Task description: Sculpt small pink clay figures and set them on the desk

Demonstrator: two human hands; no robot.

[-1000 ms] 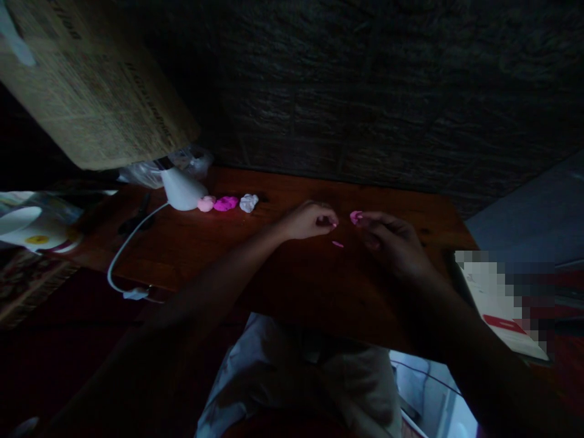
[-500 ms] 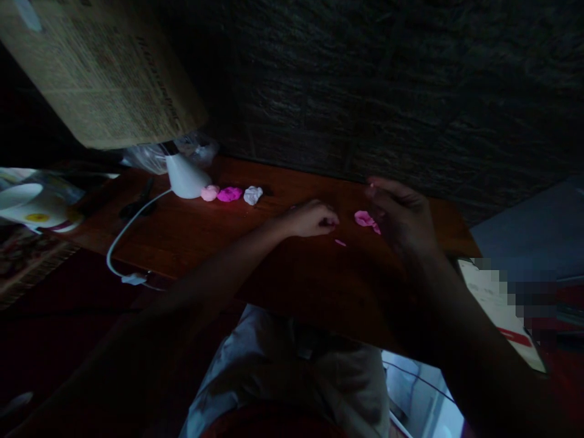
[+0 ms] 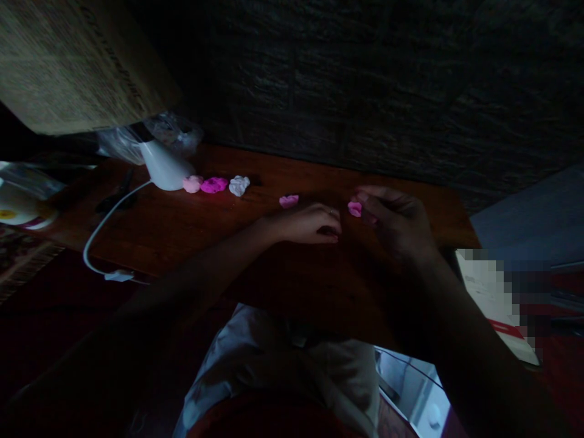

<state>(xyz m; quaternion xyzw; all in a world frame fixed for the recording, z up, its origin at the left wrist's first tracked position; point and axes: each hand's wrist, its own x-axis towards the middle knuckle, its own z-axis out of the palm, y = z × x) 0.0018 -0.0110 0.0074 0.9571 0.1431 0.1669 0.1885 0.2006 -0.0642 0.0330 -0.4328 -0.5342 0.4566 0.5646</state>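
My left hand (image 3: 314,224) rests low over the wooden table, its fingers curled; what they close on, if anything, is hidden. Just behind it lies a flat piece of pink modelling clay (image 3: 289,201). My right hand (image 3: 395,218) has thumb and forefinger pinched together at the upper edge of another pink clay lump (image 3: 354,209). Whether these fingers grip that lump or a smaller bit is too dark to tell. Farther left, a row holds a pale pink clay lump (image 3: 192,184), a magenta lump (image 3: 214,185) and a white lump (image 3: 239,185).
A lamp with a white base (image 3: 164,167) and printed shade (image 3: 91,67) stands left, its white cord (image 3: 89,237) running over the front edge. Clear plastic (image 3: 176,137) lies behind it. A white cup (image 3: 18,204) is far left. A dark textured wall (image 3: 342,91) rises behind the table (image 3: 264,167).
My right hand has come down toward the pink clay lump. My left hand's fingers now cover where a small pink strip lay, and the flat pink piece behind shows. The view has shifted slightly right.
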